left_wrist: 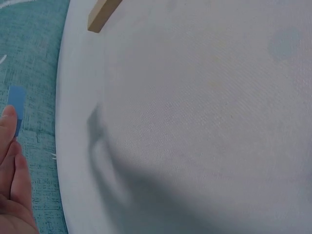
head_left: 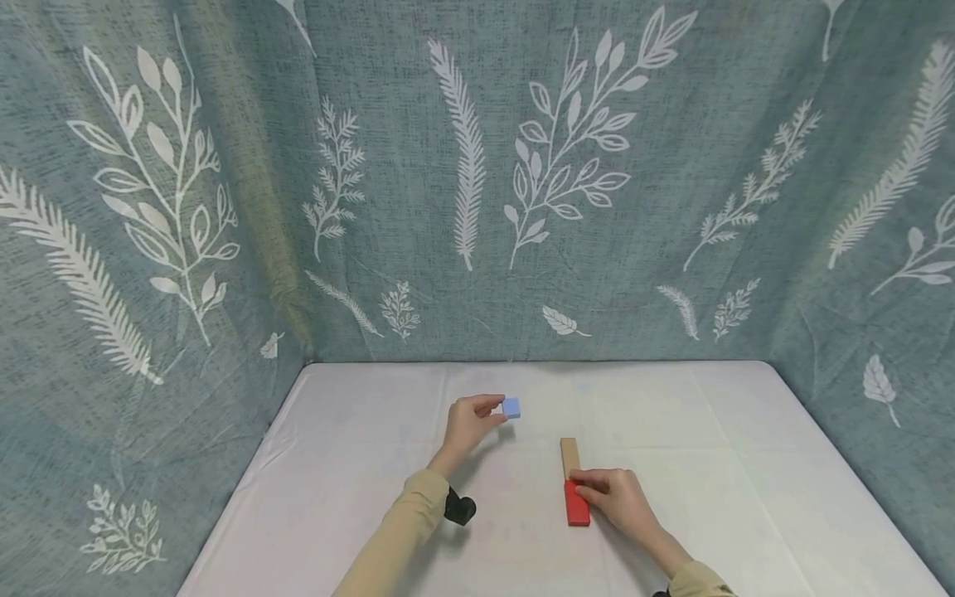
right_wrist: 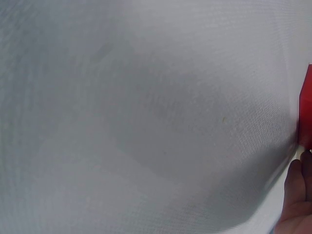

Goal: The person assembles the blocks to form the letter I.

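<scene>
My left hand [head_left: 468,423] pinches a small light blue block [head_left: 511,408] between thumb and fingers. In the left wrist view, the blue block [left_wrist: 16,100] stands out past the thumb, held above the table, and the hand's shadow falls on the cloth. A flat red block [head_left: 578,510] lies lengthwise on the table. At its far end, my right hand [head_left: 613,496] grips it with thumb and fingertips. Beyond the red block, in line with it and end to end, lies a plain tan wooden block [head_left: 569,454]. Only part of the red block [right_wrist: 305,112] shows in the right wrist view.
A white cloth [head_left: 358,414] covers the table. Behind it and at both sides hangs a blue-green curtain [head_left: 403,207] with white leaf prints. A black wrist camera [head_left: 460,510] sticks out beside the left sleeve.
</scene>
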`<action>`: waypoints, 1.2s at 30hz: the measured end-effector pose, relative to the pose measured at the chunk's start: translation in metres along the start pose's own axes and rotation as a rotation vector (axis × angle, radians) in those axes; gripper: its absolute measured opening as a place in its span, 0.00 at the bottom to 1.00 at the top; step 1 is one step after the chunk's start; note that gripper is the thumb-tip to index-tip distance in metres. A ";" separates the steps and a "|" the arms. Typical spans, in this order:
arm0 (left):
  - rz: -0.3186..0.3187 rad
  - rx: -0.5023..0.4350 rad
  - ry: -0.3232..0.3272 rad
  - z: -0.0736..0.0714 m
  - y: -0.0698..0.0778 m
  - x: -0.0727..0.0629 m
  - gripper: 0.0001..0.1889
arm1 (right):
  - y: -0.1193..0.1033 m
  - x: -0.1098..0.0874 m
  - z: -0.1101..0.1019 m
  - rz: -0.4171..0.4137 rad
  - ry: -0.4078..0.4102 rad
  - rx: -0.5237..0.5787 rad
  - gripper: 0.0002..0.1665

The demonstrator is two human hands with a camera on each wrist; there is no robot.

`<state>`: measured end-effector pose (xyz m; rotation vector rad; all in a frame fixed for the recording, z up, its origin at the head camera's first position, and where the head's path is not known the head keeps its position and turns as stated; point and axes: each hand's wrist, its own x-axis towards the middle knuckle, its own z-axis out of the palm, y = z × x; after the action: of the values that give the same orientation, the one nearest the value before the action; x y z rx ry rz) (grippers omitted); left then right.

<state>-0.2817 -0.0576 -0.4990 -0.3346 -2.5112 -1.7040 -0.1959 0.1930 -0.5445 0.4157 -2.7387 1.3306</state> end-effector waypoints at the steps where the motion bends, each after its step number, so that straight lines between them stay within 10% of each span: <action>1: -0.009 0.000 0.002 0.000 0.002 0.001 0.17 | 0.000 0.000 0.000 0.001 0.000 -0.002 0.14; 36: 0.060 0.041 0.025 0.052 0.037 0.030 0.15 | 0.004 0.001 0.000 -0.001 0.011 -0.022 0.14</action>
<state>-0.2999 0.0078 -0.4793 -0.3787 -2.4882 -1.6233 -0.1981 0.1948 -0.5473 0.4076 -2.7410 1.2977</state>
